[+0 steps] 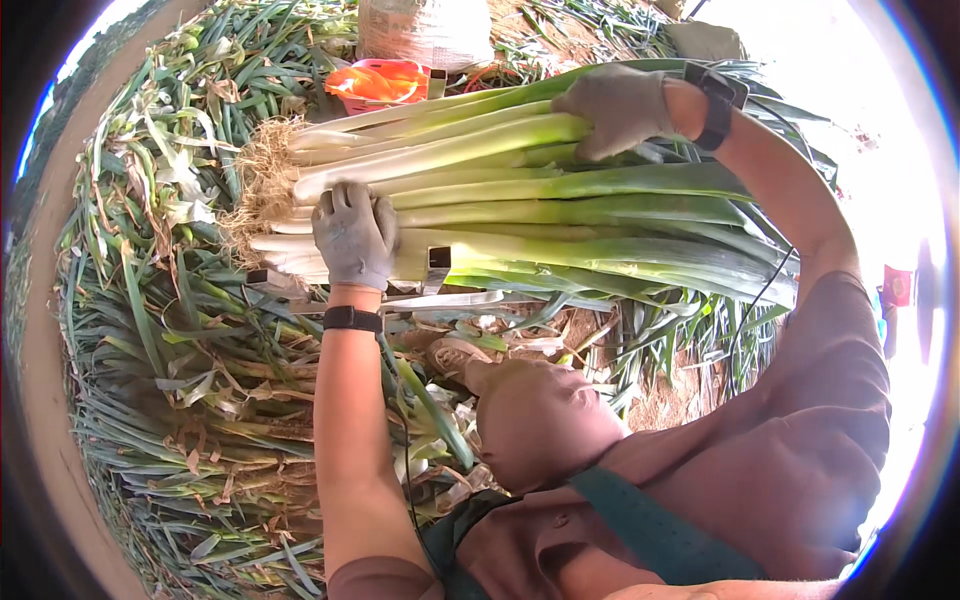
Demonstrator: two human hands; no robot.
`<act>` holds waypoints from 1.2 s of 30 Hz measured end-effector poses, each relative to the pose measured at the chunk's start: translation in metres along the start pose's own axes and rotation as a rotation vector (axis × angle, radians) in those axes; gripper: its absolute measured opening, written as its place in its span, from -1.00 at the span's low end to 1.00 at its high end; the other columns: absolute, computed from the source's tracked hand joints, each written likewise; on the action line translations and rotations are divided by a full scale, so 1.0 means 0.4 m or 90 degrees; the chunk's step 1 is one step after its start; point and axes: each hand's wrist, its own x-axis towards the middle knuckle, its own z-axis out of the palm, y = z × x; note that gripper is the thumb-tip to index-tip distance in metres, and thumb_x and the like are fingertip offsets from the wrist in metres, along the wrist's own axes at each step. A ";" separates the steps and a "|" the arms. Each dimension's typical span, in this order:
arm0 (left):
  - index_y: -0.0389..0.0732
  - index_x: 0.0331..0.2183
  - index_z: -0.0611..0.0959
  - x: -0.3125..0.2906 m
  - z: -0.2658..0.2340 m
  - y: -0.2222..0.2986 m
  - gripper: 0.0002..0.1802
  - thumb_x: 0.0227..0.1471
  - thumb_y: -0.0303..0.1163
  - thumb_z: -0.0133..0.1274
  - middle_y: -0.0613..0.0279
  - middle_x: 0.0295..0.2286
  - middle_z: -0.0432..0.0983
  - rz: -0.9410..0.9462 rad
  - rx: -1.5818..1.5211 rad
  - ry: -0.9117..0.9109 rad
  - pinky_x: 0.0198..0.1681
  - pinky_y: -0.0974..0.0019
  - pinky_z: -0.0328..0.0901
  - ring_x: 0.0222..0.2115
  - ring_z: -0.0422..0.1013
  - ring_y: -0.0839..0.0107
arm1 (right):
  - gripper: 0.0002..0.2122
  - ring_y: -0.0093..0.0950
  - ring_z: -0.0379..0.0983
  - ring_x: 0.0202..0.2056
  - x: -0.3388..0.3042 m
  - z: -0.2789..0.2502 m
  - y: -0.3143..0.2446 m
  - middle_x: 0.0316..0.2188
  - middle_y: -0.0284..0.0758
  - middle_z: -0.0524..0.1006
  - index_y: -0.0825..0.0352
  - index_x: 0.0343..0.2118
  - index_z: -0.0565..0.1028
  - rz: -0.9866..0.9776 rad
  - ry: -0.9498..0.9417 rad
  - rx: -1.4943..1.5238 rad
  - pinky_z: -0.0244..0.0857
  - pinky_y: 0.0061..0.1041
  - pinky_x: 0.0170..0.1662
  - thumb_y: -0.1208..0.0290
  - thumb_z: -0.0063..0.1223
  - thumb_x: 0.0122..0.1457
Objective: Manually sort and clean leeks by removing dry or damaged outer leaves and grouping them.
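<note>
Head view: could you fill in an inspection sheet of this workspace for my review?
Surface: square-tube frame beside the leeks, mostly hidden; what bears them cannot be told.
Job's things: long leeks lying side by side, roots toward the left, green leaves toward the right.
Clutter: piled leafy plants at left; pink basket holding orange material.
Hands: both gloved; left hand on the white stalks, right hand on the greener part.
Cables: thin dark cord by the leaves at right; another beside the left forearm.
Surroundings: whitish sack beyond the basket; far right overexposed.
</note>
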 end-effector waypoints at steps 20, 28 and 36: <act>-0.24 -0.12 0.52 0.010 -0.004 0.024 -0.68 0.05 -0.36 0.01 0.02 -0.19 0.45 -0.005 0.029 0.028 0.01 0.01 0.18 -0.12 0.33 0.00 | -0.68 0.00 0.48 -0.36 0.130 0.123 -0.077 -0.48 -0.02 0.53 0.35 -0.24 0.43 -0.144 -0.010 0.049 0.32 -0.07 -0.22 0.15 -0.21 0.31; -0.18 -0.14 0.59 0.021 0.032 -0.032 -0.69 0.15 -0.27 -0.10 0.09 -0.18 0.51 0.045 0.002 -0.044 0.10 0.07 0.15 -0.08 0.36 0.12 | -0.68 -0.17 0.49 -0.24 0.058 0.077 -0.086 -0.36 -0.18 0.56 0.27 -0.20 0.47 -0.095 0.083 -0.052 0.35 -0.22 -0.16 0.09 -0.08 0.24; -0.19 -0.18 0.62 0.013 0.033 -0.083 -0.68 0.20 -0.23 -0.13 0.07 -0.23 0.53 0.037 0.058 -0.072 0.04 0.10 0.19 -0.15 0.38 0.09 | -0.34 -0.16 0.19 0.22 -0.339 0.194 -0.230 0.18 -0.15 0.28 0.07 0.14 0.37 0.020 0.335 -0.087 -0.02 0.06 0.27 -0.05 0.21 -0.05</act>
